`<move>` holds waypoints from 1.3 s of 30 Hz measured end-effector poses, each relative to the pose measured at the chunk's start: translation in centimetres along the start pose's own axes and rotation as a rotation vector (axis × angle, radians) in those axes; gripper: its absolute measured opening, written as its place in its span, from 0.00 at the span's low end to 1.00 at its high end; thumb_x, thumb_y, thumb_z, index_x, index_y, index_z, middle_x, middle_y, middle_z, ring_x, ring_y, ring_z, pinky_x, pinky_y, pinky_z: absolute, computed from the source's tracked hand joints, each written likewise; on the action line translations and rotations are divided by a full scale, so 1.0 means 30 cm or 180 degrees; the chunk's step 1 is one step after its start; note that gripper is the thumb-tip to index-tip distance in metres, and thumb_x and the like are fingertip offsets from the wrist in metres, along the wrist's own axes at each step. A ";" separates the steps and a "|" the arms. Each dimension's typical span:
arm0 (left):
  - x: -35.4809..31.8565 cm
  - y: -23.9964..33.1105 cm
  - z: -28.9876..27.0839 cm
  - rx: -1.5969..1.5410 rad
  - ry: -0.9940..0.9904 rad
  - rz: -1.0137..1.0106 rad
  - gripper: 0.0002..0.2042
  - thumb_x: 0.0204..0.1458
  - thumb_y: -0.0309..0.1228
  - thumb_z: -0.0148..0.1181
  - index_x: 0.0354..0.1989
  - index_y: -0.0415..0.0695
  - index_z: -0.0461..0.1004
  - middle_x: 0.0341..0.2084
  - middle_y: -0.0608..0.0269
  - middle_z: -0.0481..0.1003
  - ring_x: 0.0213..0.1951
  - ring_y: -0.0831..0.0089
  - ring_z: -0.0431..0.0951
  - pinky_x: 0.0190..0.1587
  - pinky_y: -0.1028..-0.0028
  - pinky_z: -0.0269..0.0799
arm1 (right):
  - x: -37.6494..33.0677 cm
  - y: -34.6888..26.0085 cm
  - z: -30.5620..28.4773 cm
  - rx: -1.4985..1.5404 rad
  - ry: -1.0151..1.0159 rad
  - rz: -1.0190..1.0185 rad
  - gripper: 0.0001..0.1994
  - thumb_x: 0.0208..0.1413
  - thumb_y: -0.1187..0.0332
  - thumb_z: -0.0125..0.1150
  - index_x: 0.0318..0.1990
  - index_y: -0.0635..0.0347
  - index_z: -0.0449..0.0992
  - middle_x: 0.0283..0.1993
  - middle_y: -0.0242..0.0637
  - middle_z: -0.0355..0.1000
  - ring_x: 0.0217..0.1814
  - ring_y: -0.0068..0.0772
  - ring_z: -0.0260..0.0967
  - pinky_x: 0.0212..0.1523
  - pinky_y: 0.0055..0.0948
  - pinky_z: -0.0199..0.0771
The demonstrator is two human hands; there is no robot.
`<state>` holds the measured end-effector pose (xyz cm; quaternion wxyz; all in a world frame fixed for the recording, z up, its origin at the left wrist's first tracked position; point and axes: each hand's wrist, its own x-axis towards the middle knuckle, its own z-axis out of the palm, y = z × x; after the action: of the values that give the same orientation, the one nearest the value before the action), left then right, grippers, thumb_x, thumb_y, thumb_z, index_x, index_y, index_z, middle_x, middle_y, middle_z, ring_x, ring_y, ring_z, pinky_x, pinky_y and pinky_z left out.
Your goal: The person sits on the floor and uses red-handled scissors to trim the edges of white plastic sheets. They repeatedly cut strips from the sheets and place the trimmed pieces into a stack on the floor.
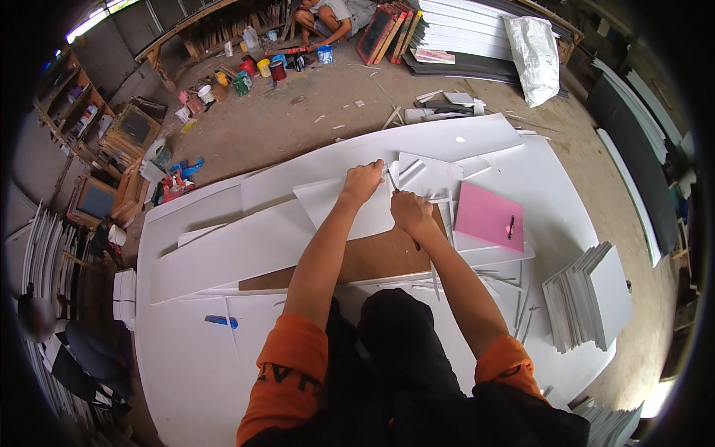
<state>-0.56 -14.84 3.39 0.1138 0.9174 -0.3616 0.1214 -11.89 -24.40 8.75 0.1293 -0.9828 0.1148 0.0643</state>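
My left hand (363, 182) is closed at the far edge of a small white sheet (339, 203), its fingers curled at the corner. Just right of it, my right hand (413, 212) grips a thin-bladed knife (393, 181). The blade points away from me, by the sheet's right edge and close to my left fingertips. A bit of dark handle shows below my right fist. Under the sheet lies a brown board (387, 257), with a long white panel (231, 253) to its left. Narrow white offcuts (412, 173) lie beyond my right hand.
A pink square board (489, 216) with a black pen (511, 227) lies to the right. Stacked grey-white boards (588, 298) stand at the right edge. A blue cutter (221, 321) lies at left. Another person (328, 18) crouches beyond paint cans (278, 71).
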 end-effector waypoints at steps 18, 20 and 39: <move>0.007 0.005 -0.018 -0.0238 -0.0094 0.0296 0.13 0.45 0.34 0.53 0.33 0.41 0.59 0.26 0.53 0.72 0.31 0.56 0.73 0.30 0.62 0.67 | 0.140 0.015 0.050 0.0171 -0.0145 0.0092 0.13 0.50 0.67 0.41 0.30 0.64 0.73 0.35 0.46 0.71 0.38 0.46 0.70 0.36 0.37 0.70; 0.011 0.000 -0.034 -0.0342 -0.0084 0.0184 0.13 0.46 0.36 0.52 0.33 0.41 0.59 0.25 0.54 0.72 0.30 0.56 0.72 0.31 0.62 0.67 | 0.139 0.012 0.057 0.0291 -0.0120 0.0113 0.13 0.50 0.67 0.40 0.33 0.66 0.70 0.35 0.48 0.71 0.39 0.46 0.70 0.38 0.38 0.69; 0.044 0.016 -0.054 -0.1628 0.0304 -0.0339 0.14 0.38 0.43 0.60 0.28 0.47 0.72 0.25 0.65 0.73 0.26 0.69 0.73 0.29 0.71 0.68 | 0.110 0.016 0.073 -0.0268 0.0364 -0.0218 0.13 0.52 0.64 0.40 0.31 0.67 0.67 0.29 0.47 0.71 0.34 0.45 0.71 0.35 0.39 0.68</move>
<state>-0.17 -15.54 5.38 0.3652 0.8697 -0.3260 0.0631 -9.01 -24.96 6.02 0.0832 -0.9928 0.0854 0.0084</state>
